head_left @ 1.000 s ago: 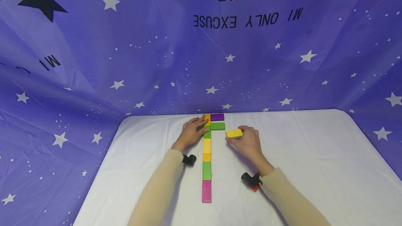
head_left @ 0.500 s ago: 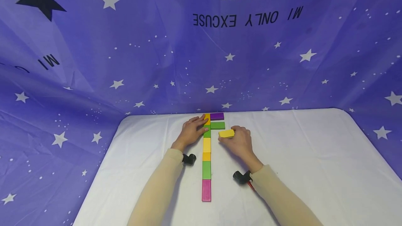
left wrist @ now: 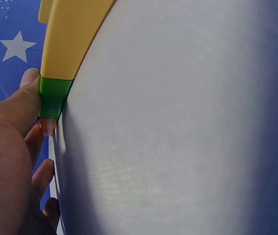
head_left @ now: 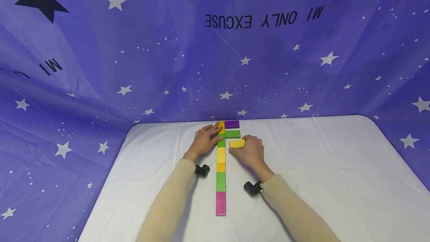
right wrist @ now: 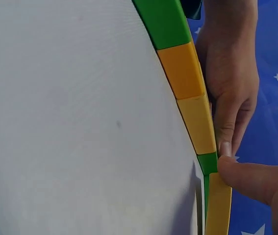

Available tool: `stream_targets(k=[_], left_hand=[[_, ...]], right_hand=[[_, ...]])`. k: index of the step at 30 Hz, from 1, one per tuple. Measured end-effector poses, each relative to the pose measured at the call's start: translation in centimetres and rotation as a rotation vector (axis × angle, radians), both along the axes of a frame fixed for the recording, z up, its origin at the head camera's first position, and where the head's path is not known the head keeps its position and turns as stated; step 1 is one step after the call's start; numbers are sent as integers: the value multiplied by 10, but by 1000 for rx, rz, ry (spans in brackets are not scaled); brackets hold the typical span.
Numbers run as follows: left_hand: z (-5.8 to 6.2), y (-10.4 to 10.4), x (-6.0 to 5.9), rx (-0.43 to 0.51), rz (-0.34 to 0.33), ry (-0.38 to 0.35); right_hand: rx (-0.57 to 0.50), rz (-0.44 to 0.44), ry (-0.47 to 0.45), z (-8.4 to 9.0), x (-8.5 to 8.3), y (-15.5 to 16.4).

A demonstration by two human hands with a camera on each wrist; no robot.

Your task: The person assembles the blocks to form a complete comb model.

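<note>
A straight column of coloured blocks runs down the white table. My left hand [head_left: 202,141] lies along its far end, fingertips resting on the orange block [head_left: 221,127] and thumb against the green block [head_left: 221,143]. To the right of that column, my right hand [head_left: 250,153] pinches a yellow block [head_left: 236,143] between thumb and fingers; the right wrist view shows the thumb on this yellow block [right wrist: 218,205]. Just beyond it, a second green block [head_left: 233,134] and a purple block [head_left: 231,124] stick out sideways from the column, with a gap between them.
Nearer in the column come a light yellow block [head_left: 221,155], a small orange block [head_left: 221,167], a light green block [head_left: 221,181] and a magenta block [head_left: 220,203]. A purple star-printed cloth [head_left: 188,70] hangs behind the table's far edge.
My right hand has moved left with the yellow block, closer to the column. A red thing seen earlier under the right wrist is now hidden. The left hand has stayed put.
</note>
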State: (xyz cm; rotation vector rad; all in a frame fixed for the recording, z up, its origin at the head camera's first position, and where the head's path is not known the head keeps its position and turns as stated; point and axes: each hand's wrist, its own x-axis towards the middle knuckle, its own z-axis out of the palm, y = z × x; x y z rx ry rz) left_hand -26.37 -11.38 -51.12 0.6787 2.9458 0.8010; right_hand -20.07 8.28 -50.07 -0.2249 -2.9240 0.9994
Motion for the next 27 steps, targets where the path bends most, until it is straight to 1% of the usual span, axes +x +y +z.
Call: stream_targets(k=[6, 12, 16, 27], left_hand=[[0, 0, 0, 23, -16, 10], [1, 0, 0, 11, -15, 14], [2, 1, 0, 15, -16, 17], [1, 1, 1, 7, 0, -4]], right_hand=[[41, 12, 14, -4, -4, -5], [80, 27, 28, -4, -5, -6], [63, 35, 34, -4, -4, -4], [14, 72, 47, -2, -1, 5]])
